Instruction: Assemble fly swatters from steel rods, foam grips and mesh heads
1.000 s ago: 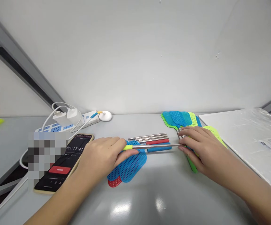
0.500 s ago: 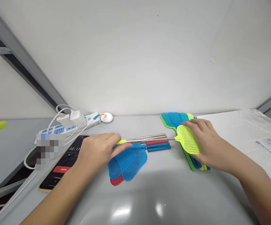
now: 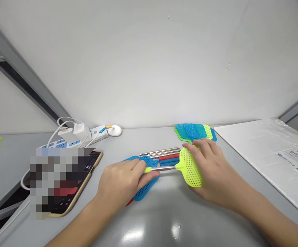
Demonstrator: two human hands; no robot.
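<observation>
Between my hands is a yellow-green fly swatter point(image 3: 191, 169) with a perforated head and a short metal shaft. My left hand point(image 3: 124, 178) is closed round its yellow-green handle, the thumb along the near side. My right hand point(image 3: 210, 171) grips the swatter's head from the right. Under and behind my left hand lie blue swatters point(image 3: 145, 190) with a bit of red below them, partly hidden. Metal rods point(image 3: 161, 151) and red and blue handles point(image 3: 169, 160) lie just behind the held swatter. Beyond my right hand is a stack of blue and green swatters point(image 3: 194, 131).
A phone point(image 3: 83, 181) lies on the left, partly pixelated. Behind it stand a power strip point(image 3: 94, 135) with white plugs and cables, and a round white object point(image 3: 114, 130). A flat package wrapped in clear plastic point(image 3: 264, 151) covers the right side, against the back wall.
My hands have come closer together, and the swatter's metal shaft between them is now much shorter. The held swatter has come lower and nearer in the view.
</observation>
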